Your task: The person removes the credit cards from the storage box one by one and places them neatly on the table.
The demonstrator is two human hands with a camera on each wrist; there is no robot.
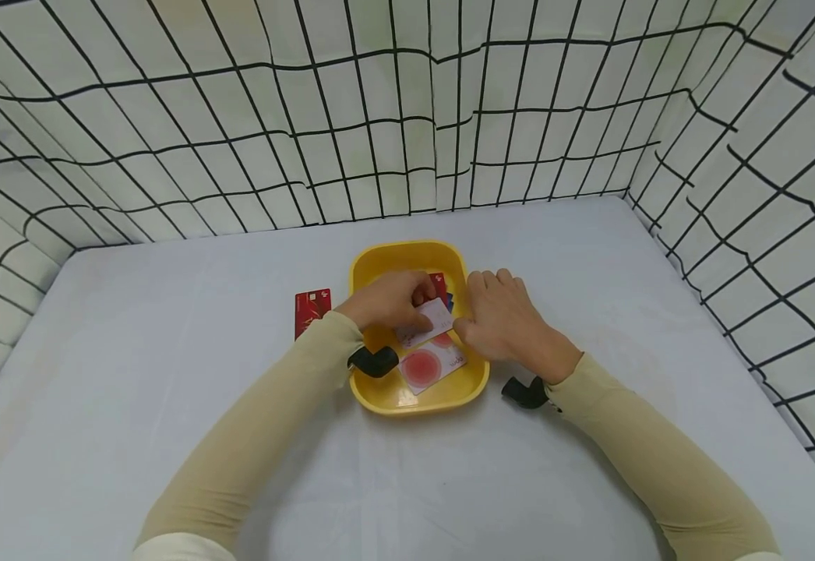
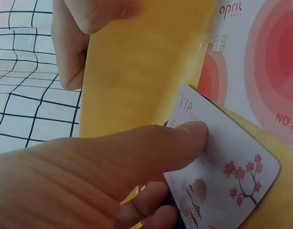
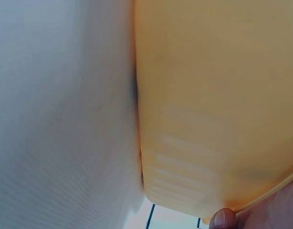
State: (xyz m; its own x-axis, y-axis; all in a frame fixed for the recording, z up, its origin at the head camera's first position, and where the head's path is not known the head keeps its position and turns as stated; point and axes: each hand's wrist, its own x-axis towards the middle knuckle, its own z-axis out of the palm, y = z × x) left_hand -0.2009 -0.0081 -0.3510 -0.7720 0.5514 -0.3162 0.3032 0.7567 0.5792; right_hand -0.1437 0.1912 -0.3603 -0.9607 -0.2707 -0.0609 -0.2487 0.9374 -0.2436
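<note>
Pink blossoms (image 2: 239,172) decorate the white card (image 2: 222,143) — marked "VIP".

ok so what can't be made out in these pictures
- Red card outside the yellow tray: head view, lower part hidden by the left sleeve.
- Left hand's fingertips: left wrist view, behind the VIP card.
- Ringed card's full number: left wrist view, cut off by right edge.
- Tray's contents: right wrist view, hidden by its wall.

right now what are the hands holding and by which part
Left hand: white card, pinched at the edge near "VIP"; right hand: yellow tray, by its rim.
</note>
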